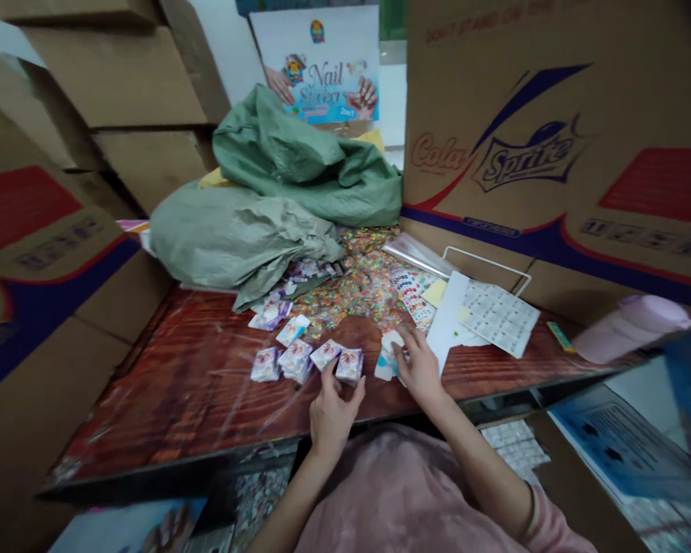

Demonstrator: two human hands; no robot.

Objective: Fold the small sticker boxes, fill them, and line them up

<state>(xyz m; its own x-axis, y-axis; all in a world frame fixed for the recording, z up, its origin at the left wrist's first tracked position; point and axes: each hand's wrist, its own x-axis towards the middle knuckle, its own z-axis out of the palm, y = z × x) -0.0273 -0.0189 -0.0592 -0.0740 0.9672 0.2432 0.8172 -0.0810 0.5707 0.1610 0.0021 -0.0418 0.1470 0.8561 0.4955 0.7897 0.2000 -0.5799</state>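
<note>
My left hand [331, 411] rests at the near edge of the wooden table [196, 392], its fingers closed around a small purple-and-white packet [350, 364]. Several more such packets [295, 358] lie in a row to its left. To the right, my right hand [418, 365] pinches a small stack of white and blue cards [388, 355] flat on the table. A heap of tiny multicoloured pieces [360, 288] lies just beyond both hands.
Green sacks [276, 200] are piled at the back. Sticker sheets [498, 313] and a clear sleeve lie right, with a pink cup [627, 326] at the table's right edge. Cardboard boxes [558, 146] wall both sides. A Nail Stickers poster [322, 69] stands behind.
</note>
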